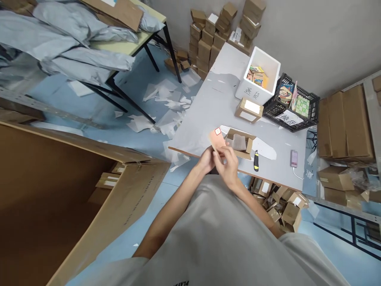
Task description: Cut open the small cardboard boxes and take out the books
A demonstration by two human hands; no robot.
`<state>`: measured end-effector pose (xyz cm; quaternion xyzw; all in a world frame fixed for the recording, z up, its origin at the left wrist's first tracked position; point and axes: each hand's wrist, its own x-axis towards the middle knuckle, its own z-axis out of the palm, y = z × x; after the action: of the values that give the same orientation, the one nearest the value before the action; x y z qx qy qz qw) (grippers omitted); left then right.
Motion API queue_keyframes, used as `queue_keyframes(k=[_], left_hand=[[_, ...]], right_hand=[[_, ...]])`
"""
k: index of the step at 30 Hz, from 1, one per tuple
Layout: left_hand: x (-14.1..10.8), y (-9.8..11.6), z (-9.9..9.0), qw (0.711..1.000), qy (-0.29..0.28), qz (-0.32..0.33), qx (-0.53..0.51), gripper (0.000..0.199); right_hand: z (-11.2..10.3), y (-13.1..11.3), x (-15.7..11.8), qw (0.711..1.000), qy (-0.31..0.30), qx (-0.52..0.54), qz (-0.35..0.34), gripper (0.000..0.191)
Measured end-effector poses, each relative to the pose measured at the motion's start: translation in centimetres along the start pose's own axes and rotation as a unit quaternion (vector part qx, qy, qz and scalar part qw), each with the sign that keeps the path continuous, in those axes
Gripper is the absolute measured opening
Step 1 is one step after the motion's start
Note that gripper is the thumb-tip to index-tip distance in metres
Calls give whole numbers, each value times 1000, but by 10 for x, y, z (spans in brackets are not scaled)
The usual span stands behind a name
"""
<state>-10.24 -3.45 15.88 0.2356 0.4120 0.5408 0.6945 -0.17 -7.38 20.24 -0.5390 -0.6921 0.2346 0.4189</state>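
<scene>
My left hand [206,159] and my right hand [228,163] meet over the near edge of the grey table [205,107]. Between them is a small flat orange-pink card or packet [216,139] with a red-outlined white mark, its far end tilted up. Fingers of both hands are closed on its lower end. Just beyond my right hand lies an open cardboard box [247,147] with translucent wrapping [239,142] inside. A black and yellow utility knife [256,161] rests to the right of that box.
A closed carton [248,110], a white foam box [253,93] and a black crate [269,109] of books stand farther back. A phone [294,158] with a cable lies right. A large open carton [143,190] is at left; paper scraps [166,95] litter the floor.
</scene>
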Motion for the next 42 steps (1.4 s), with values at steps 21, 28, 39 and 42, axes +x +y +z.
queue_keyframes(k=[21,28,39,42], left_hand=[[-9,9,5,989,-131,-54,-43,69],[4,22,8,996,-85,-30,-17,57],[38,27,-19,990,-15,-67,-123,41],[42,26,-10,982,-32,-75,-168,38]], right_hand=[[-38,2,-11,996,35,22,81,39],[-49,7,11,988,59,80,117,36],[-71,34,55,982,77,96,140,43],[-65,24,56,991,70,52,101,42]])
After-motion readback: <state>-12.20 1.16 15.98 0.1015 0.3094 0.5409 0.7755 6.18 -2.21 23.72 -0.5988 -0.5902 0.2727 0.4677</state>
